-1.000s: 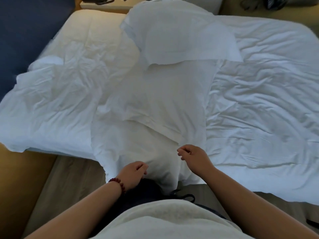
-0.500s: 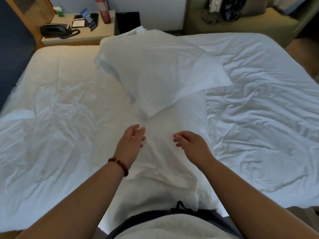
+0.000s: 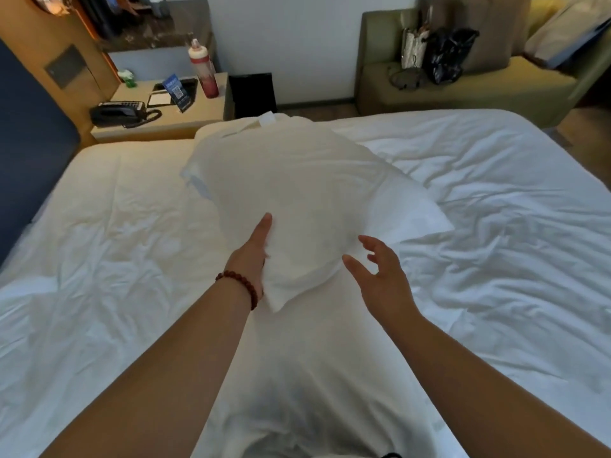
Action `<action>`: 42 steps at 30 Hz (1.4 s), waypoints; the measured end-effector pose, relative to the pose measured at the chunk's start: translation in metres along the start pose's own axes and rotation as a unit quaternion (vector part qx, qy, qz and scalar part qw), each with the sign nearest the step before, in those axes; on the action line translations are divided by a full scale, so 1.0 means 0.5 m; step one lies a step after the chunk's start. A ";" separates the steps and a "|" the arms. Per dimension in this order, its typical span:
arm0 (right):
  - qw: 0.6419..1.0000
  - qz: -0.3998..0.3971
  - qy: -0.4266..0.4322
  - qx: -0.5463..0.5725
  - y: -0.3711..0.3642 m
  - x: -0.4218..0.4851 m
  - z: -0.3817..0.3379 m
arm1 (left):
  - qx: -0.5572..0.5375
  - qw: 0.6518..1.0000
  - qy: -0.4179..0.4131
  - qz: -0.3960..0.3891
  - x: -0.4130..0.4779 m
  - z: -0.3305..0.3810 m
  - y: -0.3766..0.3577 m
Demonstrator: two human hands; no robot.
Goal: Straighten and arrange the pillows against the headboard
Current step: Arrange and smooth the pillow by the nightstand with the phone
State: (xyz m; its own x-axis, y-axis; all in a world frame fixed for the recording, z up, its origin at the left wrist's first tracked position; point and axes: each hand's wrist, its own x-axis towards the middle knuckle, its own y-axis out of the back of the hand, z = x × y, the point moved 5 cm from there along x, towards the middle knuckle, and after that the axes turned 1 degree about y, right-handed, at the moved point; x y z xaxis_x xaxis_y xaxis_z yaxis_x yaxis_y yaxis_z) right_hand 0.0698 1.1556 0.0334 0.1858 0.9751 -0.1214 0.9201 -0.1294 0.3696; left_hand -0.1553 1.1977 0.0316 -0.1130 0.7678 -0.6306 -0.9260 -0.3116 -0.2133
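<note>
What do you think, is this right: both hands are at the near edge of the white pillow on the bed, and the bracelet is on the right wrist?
One thing is wrong: the head view shows the bracelet on the left wrist. The left hand and right hand are at the near edge of the pillow, on the bed.

Plump white pillow (image 3: 297, 206) sits crooked mid-frame, its near corner overlapping a second white pillow (image 3: 314, 375) lying lengthwise at bottom center.

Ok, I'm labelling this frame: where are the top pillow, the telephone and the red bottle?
top pillow (image 3: 297, 200): head view, its middle.
telephone (image 3: 115, 113): head view, handset.
red bottle (image 3: 207, 77): head view, its body.
</note>
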 end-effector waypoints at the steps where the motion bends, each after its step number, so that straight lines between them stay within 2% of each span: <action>1: 1.000 0.009 0.001 0.002 0.011 0.024 -0.002 | -0.008 1.000 -0.005 0.005 0.004 -0.001 -0.007; 7: 0.998 0.015 0.051 -0.037 0.046 0.136 -0.025 | 0.034 0.982 -0.052 0.180 -0.026 -0.025 0.013; 12: 0.992 0.054 0.086 -0.081 0.052 0.138 -0.041 | 0.054 0.959 -0.104 0.258 -0.071 -0.023 0.047; 15: 0.976 0.047 0.123 -0.170 0.046 0.117 -0.054 | 0.045 0.954 -0.111 0.276 -0.110 -0.037 0.071; 18: 0.971 0.056 0.083 -0.216 0.069 0.113 -0.048 | 0.055 0.948 -0.127 0.286 -0.168 -0.042 0.110; 21: 0.982 0.063 0.026 -0.175 0.092 0.103 -0.041 | 0.082 0.943 -0.143 0.288 -0.233 -0.053 0.156; 28: 0.990 -0.055 0.021 -0.127 0.003 0.011 -0.082 | 0.098 0.933 -0.132 0.321 -0.303 -0.085 0.298; 31: 0.990 -0.084 0.023 -0.107 -0.050 -0.037 -0.102 | 0.162 0.921 -0.113 0.336 -0.317 -0.088 0.375; 34: 0.991 -0.076 0.041 -0.101 -0.083 -0.074 -0.121 | 0.235 0.908 -0.092 0.334 -0.312 -0.096 0.419; 35: 0.992 -0.069 0.046 -0.099 -0.088 -0.081 -0.132 | 0.289 0.894 -0.112 0.324 -0.311 -0.093 0.419; 36: 0.992 -0.062 0.051 -0.096 -0.095 -0.089 -0.145 | 0.371 0.864 -0.145 0.308 -0.313 -0.087 0.411; 38: 0.993 -0.051 0.061 -0.082 -0.108 -0.103 -0.174 | 0.532 0.773 -0.231 0.256 -0.319 -0.076 0.365; 39: 0.994 -0.048 0.065 -0.074 -0.117 -0.110 -0.189 | 0.582 0.739 -0.267 0.211 -0.318 -0.075 0.334; 40: 0.994 -0.046 0.068 -0.071 -0.126 -0.119 -0.202 | 0.607 0.721 -0.292 0.162 -0.313 -0.077 0.305; 42: 0.993 -0.048 0.073 -0.078 -0.148 -0.140 -0.224 | 0.624 0.708 -0.317 0.097 -0.301 -0.072 0.259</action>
State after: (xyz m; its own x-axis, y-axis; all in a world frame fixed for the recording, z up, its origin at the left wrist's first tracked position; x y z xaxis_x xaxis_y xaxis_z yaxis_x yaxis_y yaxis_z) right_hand -0.0501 1.1169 0.1175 0.0374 0.9988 -0.0330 0.8640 -0.0158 0.5032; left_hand -0.2454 1.0215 0.0719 -0.0540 0.9985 -0.0118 -0.4245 -0.0123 0.9053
